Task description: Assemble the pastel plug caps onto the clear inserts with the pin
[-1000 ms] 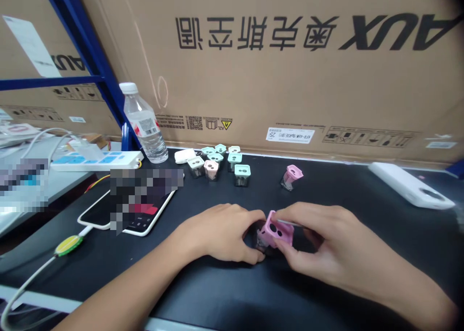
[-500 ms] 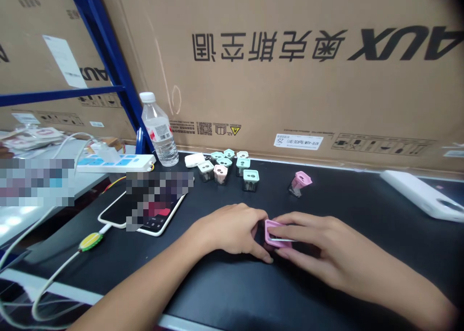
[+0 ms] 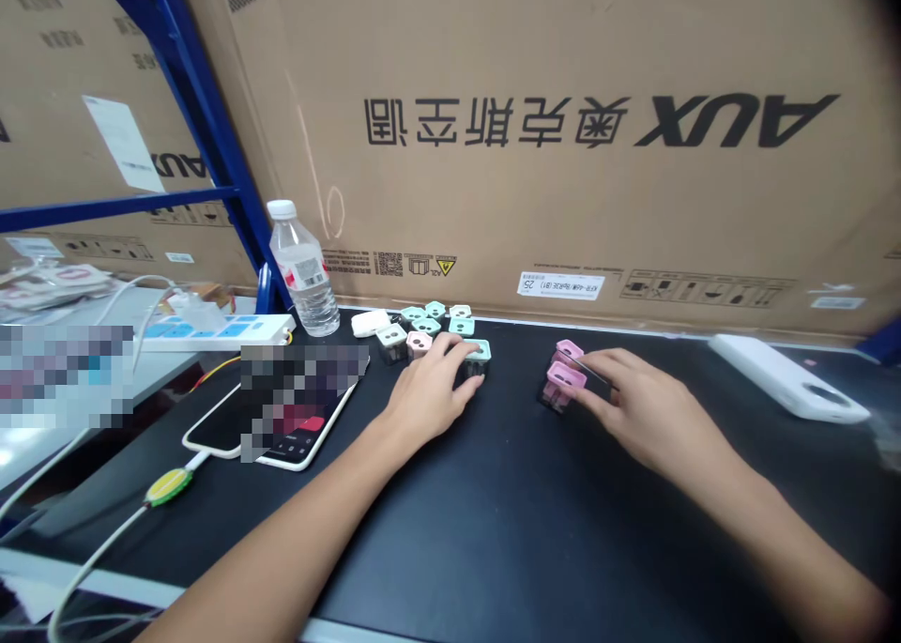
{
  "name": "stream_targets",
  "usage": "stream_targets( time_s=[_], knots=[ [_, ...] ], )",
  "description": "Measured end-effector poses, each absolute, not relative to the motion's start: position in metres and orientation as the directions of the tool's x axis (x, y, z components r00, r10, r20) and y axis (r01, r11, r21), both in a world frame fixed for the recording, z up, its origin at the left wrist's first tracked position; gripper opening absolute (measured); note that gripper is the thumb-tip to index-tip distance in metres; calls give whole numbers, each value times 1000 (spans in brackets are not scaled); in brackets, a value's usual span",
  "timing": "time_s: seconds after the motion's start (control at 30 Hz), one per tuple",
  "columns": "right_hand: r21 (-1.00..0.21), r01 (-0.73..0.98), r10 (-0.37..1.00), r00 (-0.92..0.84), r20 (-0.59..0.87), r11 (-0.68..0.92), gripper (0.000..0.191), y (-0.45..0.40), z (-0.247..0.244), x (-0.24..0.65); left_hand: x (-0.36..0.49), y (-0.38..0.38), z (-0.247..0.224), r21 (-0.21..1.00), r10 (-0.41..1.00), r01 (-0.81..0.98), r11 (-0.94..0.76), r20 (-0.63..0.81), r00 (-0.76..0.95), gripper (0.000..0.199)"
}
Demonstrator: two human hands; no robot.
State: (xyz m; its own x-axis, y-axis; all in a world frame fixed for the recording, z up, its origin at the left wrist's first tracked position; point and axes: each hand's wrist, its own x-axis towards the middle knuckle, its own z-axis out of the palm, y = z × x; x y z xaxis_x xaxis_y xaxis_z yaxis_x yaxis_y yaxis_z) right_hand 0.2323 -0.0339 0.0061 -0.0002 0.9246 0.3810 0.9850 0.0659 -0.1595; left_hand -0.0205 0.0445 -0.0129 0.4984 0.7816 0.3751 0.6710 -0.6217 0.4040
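Observation:
With fingers and thumb, my left hand (image 3: 431, 385) grips a mint-topped pencil sharpener (image 3: 480, 350) with a dark clear body, at the front of a small group. Over to the right, my right hand (image 3: 637, 399) is closed on the near edge of a pink pencil sharpener (image 3: 566, 377). A thin, light-coloured strip (image 3: 597, 373) shows between those fingers; its kind is unclear. Just behind stands another pink sharpener (image 3: 569, 350). Beside my left hand are a pale pink sharpener (image 3: 419, 343), a whitish one (image 3: 391, 337) and several mint ones (image 3: 426, 325).
A water bottle (image 3: 306, 272) stands at the back left near a white power strip (image 3: 211, 333). Phones (image 3: 302, 436) lie on the black table (image 3: 450, 549), one with a cable. A white oblong device (image 3: 785, 375) lies at right. Large cardboard boxes (image 3: 493, 192) rise behind.
My hands have parted. The left has gone left to the mint sharpener; the right has carried the pink sharpener away and set it close to the other pink one.

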Motion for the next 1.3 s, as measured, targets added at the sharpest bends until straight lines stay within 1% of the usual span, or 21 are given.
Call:
stream_targets(
  time_s=[0.07,0.13,0.23,0.27,0.33,0.4,0.47,0.53,0.6,0.67,0.7,0.73,0.83,0.87,0.93,1.03,1.1,1.17,1.3],
  knots=[
    [-212,970,905,-17,425,119,31,-38,8,226,-20,50,-16,379,785,690,-616,372,496,28],
    [-296,936,901,-50,431,193,27,-42,11,215,-20,53,-17,369,785,697,-615,369,498,21],
    [-401,889,944,-95,315,223,26,-46,10,197,-21,52,-15,369,774,683,-630,376,510,16],
    [-424,880,954,-96,283,214,28,-46,7,192,-21,50,-13,376,763,666,-644,375,526,15],
    [-467,864,968,-79,238,186,38,-46,0,187,-20,45,-10,416,740,612,-672,375,558,16],
    [-506,848,975,-53,216,158,51,-45,-5,184,-17,39,-8,529,745,537,-657,347,570,20],
    [-520,840,978,-59,200,157,62,-45,-6,183,-12,31,-9,715,779,435,-548,247,576,25],
    [-499,850,981,-96,169,169,61,-46,-2,181,-7,24,-12,862,786,326,-388,125,605,27],
    [-464,870,983,-116,141,169,50,-48,4,178,-3,18,-14,916,776,274,-293,60,628,28],
    [-452,874,982,-130,138,179,38,-51,8,174,-3,15,-13,910,776,296,-289,42,629,30],
    [-457,867,978,-149,146,200,36,-53,9,172,-4,14,-11,898,779,313,-308,49,625,32],
    [-466,854,971,-179,157,233,38,-54,10,171,-5,14,-9,884,783,327,-336,69,618,36],
    [-474,817,944,-266,197,329,53,-56,5,170,-9,12,-2,842,784,340,-418,145,604,54],
    [-468,814,938,-279,205,344,56,-56,3,170,-10,12,-1,833,781,344,-434,157,604,56],
    [-449,829,941,-272,199,335,53,-54,-1,172,-10,13,-1,819,777,362,-446,153,610,57],
    [-409,866,957,-244,159,289,39,-52,-3,176,-10,15,-3,798,770,389,-460,140,623,56],
    [-388,873,955,-261,141,296,32,-51,-2,177,-10,17,-5,787,759,397,-473,134,638,55],
    [-375,871,948,-286,139,318,32,-51,-1,178,-10,18,-4,787,750,396,-474,125,650,54],
    [-369,866,942,-301,150,336,38,-54,-2,177,-10,17,0,781,730,388,-489,123,673,53]
  ],
)
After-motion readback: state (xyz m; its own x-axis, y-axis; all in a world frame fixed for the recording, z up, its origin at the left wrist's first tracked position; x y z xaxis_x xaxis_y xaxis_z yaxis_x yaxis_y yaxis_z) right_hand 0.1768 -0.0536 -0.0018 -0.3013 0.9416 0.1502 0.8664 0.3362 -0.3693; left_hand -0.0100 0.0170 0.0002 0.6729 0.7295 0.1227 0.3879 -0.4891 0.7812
